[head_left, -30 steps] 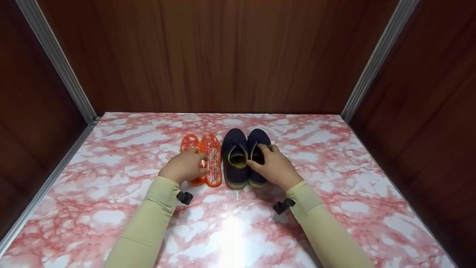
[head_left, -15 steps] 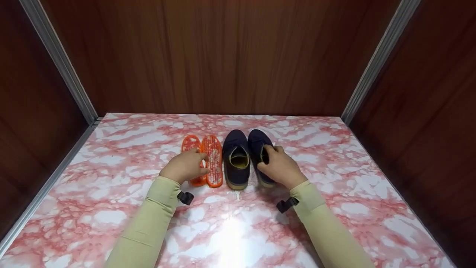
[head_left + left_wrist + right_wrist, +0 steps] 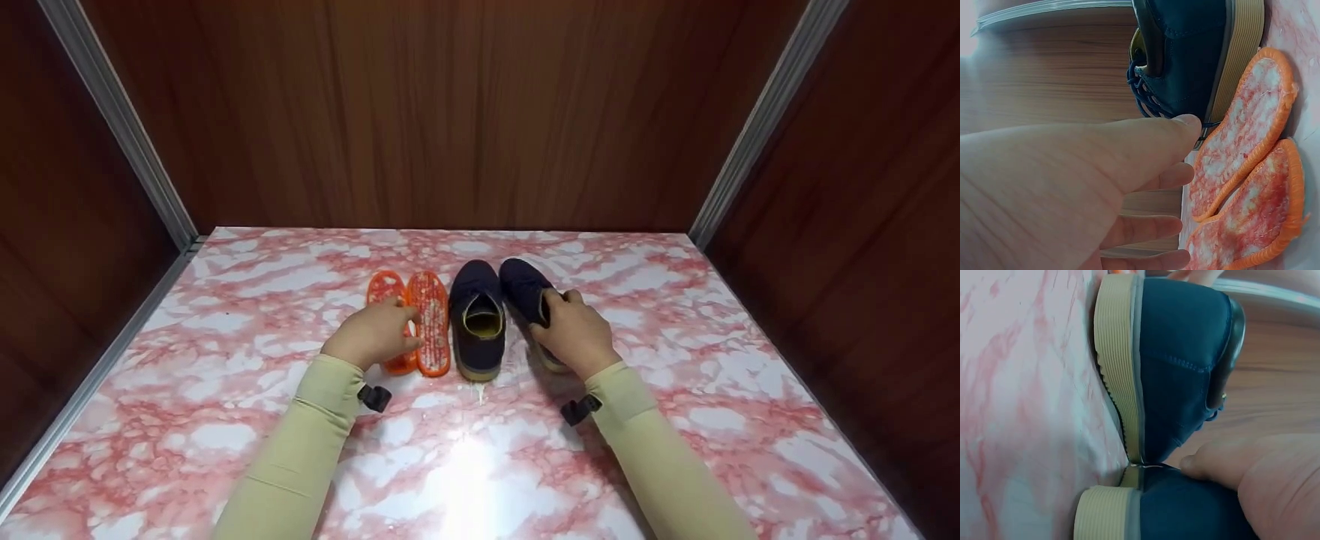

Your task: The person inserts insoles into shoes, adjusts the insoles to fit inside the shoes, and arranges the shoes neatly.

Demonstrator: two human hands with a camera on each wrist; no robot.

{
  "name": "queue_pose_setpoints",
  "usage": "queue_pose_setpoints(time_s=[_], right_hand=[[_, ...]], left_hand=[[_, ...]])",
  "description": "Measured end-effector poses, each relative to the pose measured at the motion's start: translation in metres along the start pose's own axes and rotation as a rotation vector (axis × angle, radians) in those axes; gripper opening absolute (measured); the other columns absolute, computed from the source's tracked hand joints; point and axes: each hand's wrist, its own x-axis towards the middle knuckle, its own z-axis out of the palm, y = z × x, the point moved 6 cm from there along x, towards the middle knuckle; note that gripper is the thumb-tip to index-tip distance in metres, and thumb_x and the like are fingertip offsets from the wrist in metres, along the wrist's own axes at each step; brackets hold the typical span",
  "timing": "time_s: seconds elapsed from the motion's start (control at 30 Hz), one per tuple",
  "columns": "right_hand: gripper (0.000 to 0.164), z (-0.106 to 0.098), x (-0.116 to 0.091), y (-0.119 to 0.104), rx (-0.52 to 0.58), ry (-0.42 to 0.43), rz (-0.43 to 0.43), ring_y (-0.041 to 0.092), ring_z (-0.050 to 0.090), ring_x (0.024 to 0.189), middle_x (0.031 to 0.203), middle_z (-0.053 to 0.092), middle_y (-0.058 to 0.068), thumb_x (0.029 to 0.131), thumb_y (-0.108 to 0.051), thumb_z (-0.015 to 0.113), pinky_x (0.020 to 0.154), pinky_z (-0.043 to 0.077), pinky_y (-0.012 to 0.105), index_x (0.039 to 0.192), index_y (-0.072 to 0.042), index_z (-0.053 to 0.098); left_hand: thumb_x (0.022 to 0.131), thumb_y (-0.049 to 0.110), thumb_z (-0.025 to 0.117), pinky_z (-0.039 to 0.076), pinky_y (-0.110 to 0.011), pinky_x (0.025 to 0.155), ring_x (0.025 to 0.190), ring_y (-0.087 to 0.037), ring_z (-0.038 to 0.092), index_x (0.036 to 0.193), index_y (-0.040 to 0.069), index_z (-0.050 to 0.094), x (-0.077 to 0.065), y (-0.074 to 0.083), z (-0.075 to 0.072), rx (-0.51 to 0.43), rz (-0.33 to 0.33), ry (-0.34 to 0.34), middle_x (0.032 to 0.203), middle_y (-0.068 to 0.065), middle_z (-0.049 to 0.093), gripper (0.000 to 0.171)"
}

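Note:
Two orange-edged insoles (image 3: 431, 322) with mottled red and white tops lie side by side, left of a pair of dark navy lace-up shoes with tan soles. My left hand (image 3: 373, 332) is over the left insole and hides part of it. In the left wrist view its thumb and fingers (image 3: 1151, 232) are spread and hold nothing. The left shoe (image 3: 478, 319) stands upright with its toe toward the back wall. My right hand (image 3: 576, 330) grips the right shoe (image 3: 521, 281) at its opening, thumb on the inner side. That shoe is angled, heel to the right.
The table top (image 3: 225, 435) has a red and white marbled pattern. Brown wood-look panels (image 3: 450, 112) rise at the back and both sides, with grey metal strips (image 3: 739, 135) at the corners. Black straps with small buckles (image 3: 581, 410) sit at both wrists.
My right hand has moved to the right with the right shoe's heel, so the shoe has turned and a gap has opened between the two heels. The left hand has stayed nearly still.

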Motion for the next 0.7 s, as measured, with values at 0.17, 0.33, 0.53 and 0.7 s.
queue_pose_setpoints(time_s=[0.17, 0.33, 0.53, 0.7], right_hand=[[0.071, -0.001, 0.001, 0.005, 0.006, 0.004, 0.008, 0.054, 0.072, 0.112, 0.15, 0.059, 0.028, 0.1, -0.039, 0.073, 0.087, 0.061, 0.067, 0.162, -0.013, 0.051], [0.072, -0.002, 0.003, 0.012, 0.005, 0.005, 0.03, 0.055, 0.066, 0.12, 0.152, 0.057, 0.028, 0.099, -0.035, 0.072, 0.092, 0.058, 0.069, 0.163, -0.012, 0.05], [0.076, -0.006, 0.004, 0.019, -0.021, 0.066, 0.065, 0.057, 0.061, 0.128, 0.15, 0.061, 0.029, 0.094, -0.029, 0.078, 0.095, 0.051, 0.079, 0.16, -0.006, 0.05], [0.075, -0.004, 0.003, 0.02, -0.092, 0.168, 0.059, 0.06, 0.053, 0.135, 0.147, 0.06, 0.032, 0.093, -0.021, 0.081, 0.101, 0.04, 0.083, 0.157, -0.001, 0.048]], left_hand=[[0.103, 0.038, 0.074, 0.058, -0.053, 0.098, 0.12, -0.035, 0.07, 0.139, 0.011, 0.072, 0.001, -0.001, 0.0, -0.004, 0.0, 0.01, 0.149, -0.021, 0.063, 0.044], [0.103, 0.036, 0.074, 0.058, -0.053, 0.097, 0.117, -0.033, 0.07, 0.137, 0.012, 0.073, 0.0, -0.003, 0.001, -0.021, -0.005, 0.013, 0.147, -0.02, 0.064, 0.043], [0.102, 0.036, 0.074, 0.057, -0.054, 0.102, 0.123, -0.034, 0.069, 0.138, 0.012, 0.073, -0.001, -0.002, 0.0, -0.024, -0.011, 0.007, 0.148, -0.019, 0.065, 0.043], [0.102, 0.036, 0.074, 0.058, -0.053, 0.098, 0.115, -0.031, 0.069, 0.138, 0.011, 0.073, 0.0, -0.001, 0.0, -0.011, -0.009, 0.006, 0.142, -0.018, 0.067, 0.044]])
